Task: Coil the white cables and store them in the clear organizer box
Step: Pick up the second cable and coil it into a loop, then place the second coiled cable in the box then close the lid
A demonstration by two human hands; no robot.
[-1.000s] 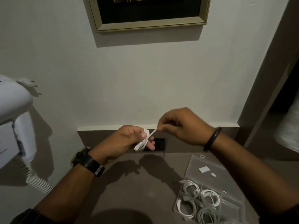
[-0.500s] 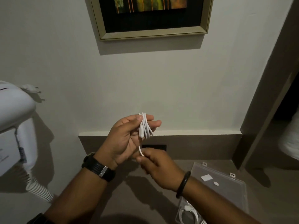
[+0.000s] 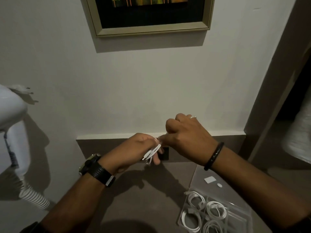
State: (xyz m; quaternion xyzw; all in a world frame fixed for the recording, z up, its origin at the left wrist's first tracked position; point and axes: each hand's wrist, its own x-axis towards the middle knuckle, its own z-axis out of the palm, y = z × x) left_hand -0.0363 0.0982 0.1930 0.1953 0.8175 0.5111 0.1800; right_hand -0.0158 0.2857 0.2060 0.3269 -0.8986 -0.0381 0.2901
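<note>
My left hand [image 3: 134,150] grips a small bundle of white cable [image 3: 152,153], its loops and a plug end sticking out below the fingers. My right hand [image 3: 186,138] is closed just to the right of it and a little higher, pinching the cable's free end where the two hands meet. Both hands hover above the brown counter. The clear organizer box [image 3: 235,221] lies open at the lower right, its lid [image 3: 200,175] folded back. Several coiled white cables [image 3: 196,199] sit in its compartments.
A white wall-mounted hair dryer [image 3: 11,118] with a spiral cord [image 3: 36,198] hangs at the left. A black socket plate [image 3: 164,155] sits in the brown upstand behind the hands. A framed picture [image 3: 151,15] hangs on the wall above. A doorway opens at the right.
My right hand has swung from below the left hand up to its right side, carrying the cable end around the bundle. The left hand has dropped and turned palm down.
</note>
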